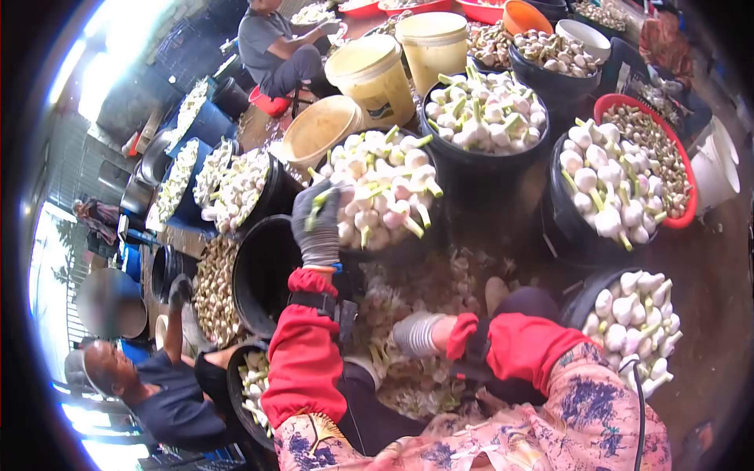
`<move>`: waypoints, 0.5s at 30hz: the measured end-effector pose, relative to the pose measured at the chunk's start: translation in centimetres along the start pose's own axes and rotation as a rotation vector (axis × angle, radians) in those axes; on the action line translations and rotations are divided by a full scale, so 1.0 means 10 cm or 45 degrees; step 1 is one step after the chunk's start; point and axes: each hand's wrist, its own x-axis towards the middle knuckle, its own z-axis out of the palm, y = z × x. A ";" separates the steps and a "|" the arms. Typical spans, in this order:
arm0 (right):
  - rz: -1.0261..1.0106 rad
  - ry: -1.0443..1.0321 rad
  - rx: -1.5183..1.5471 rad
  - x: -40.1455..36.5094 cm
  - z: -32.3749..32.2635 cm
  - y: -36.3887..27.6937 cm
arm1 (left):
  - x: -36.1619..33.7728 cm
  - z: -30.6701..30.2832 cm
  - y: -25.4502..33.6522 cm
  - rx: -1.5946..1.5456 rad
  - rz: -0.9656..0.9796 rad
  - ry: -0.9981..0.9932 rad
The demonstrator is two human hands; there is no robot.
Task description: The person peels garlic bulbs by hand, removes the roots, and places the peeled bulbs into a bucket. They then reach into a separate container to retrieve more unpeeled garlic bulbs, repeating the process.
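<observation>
My left hand (316, 213), in a grey glove, is at the left edge of a heaped bucket of garlic bulbs (385, 188). Its fingers are curled round a green garlic stem (317, 202); whether a bulb hangs on it is hidden. Lower and to the right, my right hand (418, 334), also gloved in grey, hovers above a pile of skins and trimmings (420, 294) between my legs. Its fingertips are too blurred to show what, if anything, they hold. Just left of my left forearm stands a dark tub (267, 271) with a hollow inside.
Heaped garlic tubs stand ahead (487, 114), at right (609, 180) and near my right elbow (635, 326). Cream buckets (369, 78) stand beyond. A red basin (683, 169) holds small cloves. One person (169, 392) sits at lower left; another (279, 47) sits farther back.
</observation>
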 end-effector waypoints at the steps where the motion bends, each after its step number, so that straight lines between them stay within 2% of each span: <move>1: -0.017 0.032 -0.060 0.20 0.17 0.14 | 0.17 0.15 0.03 0.086 0.222 -0.115; 4: -0.055 -0.030 -0.040 0.11 -0.08 0.00 | 0.51 0.65 -0.21 0.576 0.577 -0.536; 5: -0.087 -0.068 -0.004 0.14 -0.13 -0.02 | 0.57 0.84 -0.42 0.807 0.592 -0.687; 7: -0.126 -0.001 0.068 0.22 -0.09 -0.01 | 0.68 1.13 -0.73 0.988 0.340 -0.854; 8: -0.105 -0.033 0.072 0.27 -0.13 0.01 | 0.74 1.22 -0.78 0.904 0.258 -0.896; 10: -0.102 -0.101 0.095 0.37 -0.09 0.01 | 0.92 1.27 -0.75 0.727 0.285 -1.124; 12: -0.112 -0.087 0.120 0.53 0.01 0.07 | 1.06 1.00 -0.62 0.489 0.209 -1.337; 14: -0.139 -0.142 0.063 0.56 -0.04 0.09 | 1.05 0.44 -0.60 -0.034 -0.157 -1.397; 15: -0.194 -0.153 0.038 0.50 -0.18 0.10 | 0.97 0.16 -0.72 -0.416 -0.412 -1.290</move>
